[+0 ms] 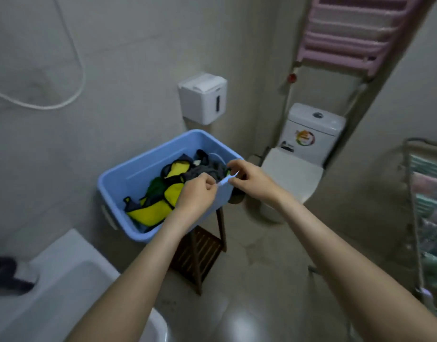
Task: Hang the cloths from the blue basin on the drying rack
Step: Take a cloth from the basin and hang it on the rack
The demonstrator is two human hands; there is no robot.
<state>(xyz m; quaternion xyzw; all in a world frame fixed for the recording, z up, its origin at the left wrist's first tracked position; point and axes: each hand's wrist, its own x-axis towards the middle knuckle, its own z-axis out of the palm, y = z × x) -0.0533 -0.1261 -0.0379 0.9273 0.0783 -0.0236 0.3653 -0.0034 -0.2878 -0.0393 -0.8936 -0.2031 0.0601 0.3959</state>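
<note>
A blue basin (128, 176) stands on a dark wooden stool, holding several crumpled cloths, yellow (158, 208), green and dark grey (205, 171). Both of my hands are over its right end. My left hand (196, 193) and my right hand (247, 177) each pinch one end of a small light-blue cloth (225, 191) that hangs between them in front of the basin's right wall. A drying rack (427, 211) with cloths hung on it stands at the far right, blurred.
The wooden stool (200, 253) stands under the basin. A toilet (296, 169) stands behind right, a white dispenser box (204, 97) hangs on the wall. A pink wall rack (348, 38) is top right. A white tub edge (57, 287) lies at lower left.
</note>
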